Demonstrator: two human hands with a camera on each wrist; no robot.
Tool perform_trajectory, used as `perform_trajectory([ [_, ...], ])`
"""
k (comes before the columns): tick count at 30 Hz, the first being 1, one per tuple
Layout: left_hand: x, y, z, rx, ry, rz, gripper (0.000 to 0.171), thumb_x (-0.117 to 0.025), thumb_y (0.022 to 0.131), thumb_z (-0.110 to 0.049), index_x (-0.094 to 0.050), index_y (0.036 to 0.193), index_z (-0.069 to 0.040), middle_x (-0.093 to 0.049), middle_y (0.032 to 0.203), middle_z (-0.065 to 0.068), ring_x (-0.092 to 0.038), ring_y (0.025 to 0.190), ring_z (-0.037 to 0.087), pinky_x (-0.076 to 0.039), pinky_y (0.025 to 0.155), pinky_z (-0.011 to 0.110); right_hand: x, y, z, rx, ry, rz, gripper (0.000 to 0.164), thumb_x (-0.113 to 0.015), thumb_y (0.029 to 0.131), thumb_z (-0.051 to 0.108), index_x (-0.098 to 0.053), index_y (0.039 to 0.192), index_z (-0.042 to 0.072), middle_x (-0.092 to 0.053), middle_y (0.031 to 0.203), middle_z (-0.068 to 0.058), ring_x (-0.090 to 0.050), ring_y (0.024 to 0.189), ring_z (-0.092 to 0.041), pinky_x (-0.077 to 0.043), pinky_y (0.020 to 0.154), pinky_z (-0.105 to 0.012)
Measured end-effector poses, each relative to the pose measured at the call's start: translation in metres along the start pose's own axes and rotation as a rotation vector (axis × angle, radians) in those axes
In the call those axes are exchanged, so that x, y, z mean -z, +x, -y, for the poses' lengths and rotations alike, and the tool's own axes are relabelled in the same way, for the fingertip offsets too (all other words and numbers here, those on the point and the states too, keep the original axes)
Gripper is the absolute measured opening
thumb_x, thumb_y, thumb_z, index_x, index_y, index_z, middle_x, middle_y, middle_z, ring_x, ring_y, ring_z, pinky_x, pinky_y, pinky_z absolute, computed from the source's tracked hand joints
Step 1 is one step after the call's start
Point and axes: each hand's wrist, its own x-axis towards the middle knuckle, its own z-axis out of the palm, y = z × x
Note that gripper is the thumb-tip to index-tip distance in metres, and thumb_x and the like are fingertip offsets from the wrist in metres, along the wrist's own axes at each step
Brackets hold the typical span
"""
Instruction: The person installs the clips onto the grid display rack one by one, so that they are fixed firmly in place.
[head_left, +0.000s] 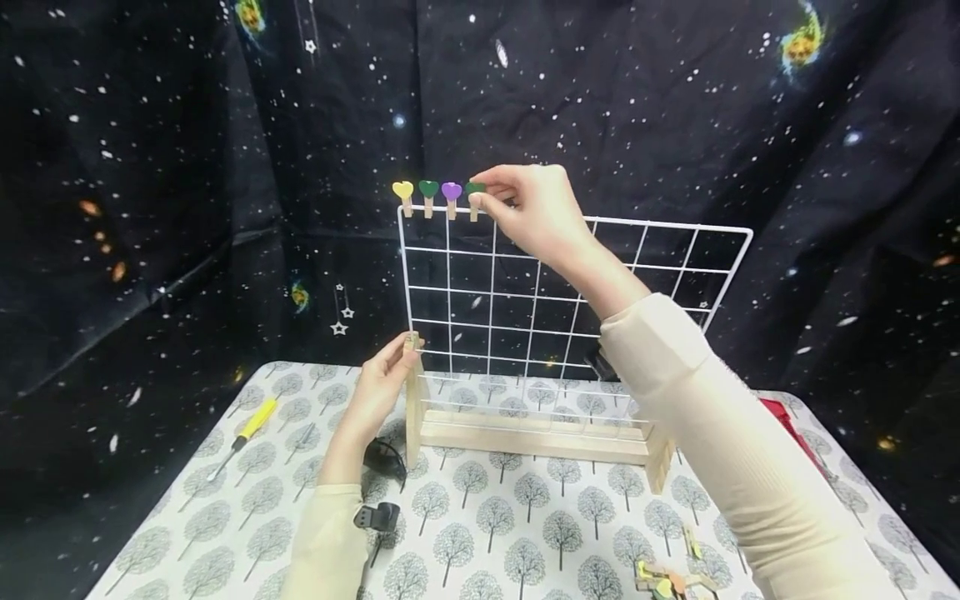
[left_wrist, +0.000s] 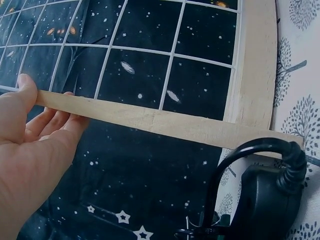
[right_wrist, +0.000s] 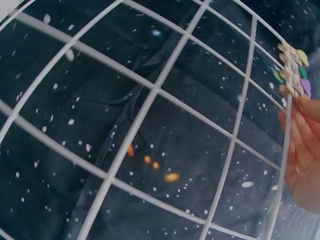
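A white wire grid (head_left: 675,224) stands upright in a wooden stand (head_left: 525,439). My right hand (head_left: 543,208) pinches a green heart clothespin (head_left: 474,213) between thumb and index finger at the grid's top wire. To its left along that wire sit a purple heart clothespin (head_left: 452,191), another green one (head_left: 429,188) and a yellow one (head_left: 402,190). Lower down, my left hand (head_left: 375,392) grips the upper end of the stand's left post (left_wrist: 145,119), thumb on one side and fingers on the other. In the right wrist view, my right hand (right_wrist: 305,165) appears at the right edge, partly cut off.
Several loose clothespins (head_left: 675,581) lie heaped at the table's front right. A screwdriver with a yellow handle (head_left: 258,419) lies at the left. Something red (head_left: 795,429) rests by the right edge. Behind the table hangs a dark star-patterned cloth (head_left: 187,167).
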Motion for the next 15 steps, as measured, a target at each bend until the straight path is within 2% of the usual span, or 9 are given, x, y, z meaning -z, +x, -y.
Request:
perform_trajectory([
  [5, 0.003, -0.004, 0.005, 0.016, 0.015, 0.011, 0.050, -0.046, 0.089, -0.033, -0.035, 0.133, -0.011, -0.047, 0.128, 0.007, -0.038, 0.121, 0.022, -0.028, 0.102, 0.041, -0.005, -0.023, -0.009, 0.151, -0.040, -0.128, 0.035, -0.060, 0.082, 0.027, -0.058, 0.113, 0.011, -0.064, 0.100, -0.002, -0.057, 0.095, -0.009, -0.043, 0.083, -0.021],
  [10, 0.005, -0.001, 0.021, 0.019, 0.017, -0.015, 0.050, -0.048, 0.087, -0.037, -0.038, 0.131, -0.015, -0.049, 0.125, 0.003, -0.041, 0.120, 0.018, -0.030, 0.101, 0.039, -0.003, -0.061, -0.022, 0.279, -0.134, -0.258, 0.031, -0.059, 0.083, 0.025, -0.059, 0.112, 0.015, -0.063, 0.102, 0.001, -0.054, 0.096, -0.015, -0.039, 0.087, -0.031],
  [12, 0.004, 0.003, 0.025, 0.002, 0.019, -0.022, 0.050, -0.048, 0.087, -0.038, -0.038, 0.131, -0.017, -0.049, 0.125, 0.003, -0.041, 0.120, 0.018, -0.030, 0.101, 0.040, 0.000, -0.080, -0.030, 0.313, -0.168, -0.279, 0.030, -0.059, 0.082, 0.024, -0.059, 0.112, 0.017, -0.063, 0.103, 0.002, -0.054, 0.094, -0.016, -0.039, 0.083, -0.034],
  [15, 0.001, 0.007, 0.028, -0.006, 0.006, -0.009, 0.049, -0.048, 0.087, -0.038, -0.038, 0.131, -0.019, -0.049, 0.126, 0.001, -0.040, 0.120, 0.017, -0.030, 0.101, 0.039, 0.001, -0.118, -0.049, 0.341, -0.128, -0.252, 0.031, -0.061, 0.080, 0.021, -0.060, 0.110, 0.014, -0.062, 0.105, -0.001, -0.055, 0.094, -0.017, -0.040, 0.081, -0.033],
])
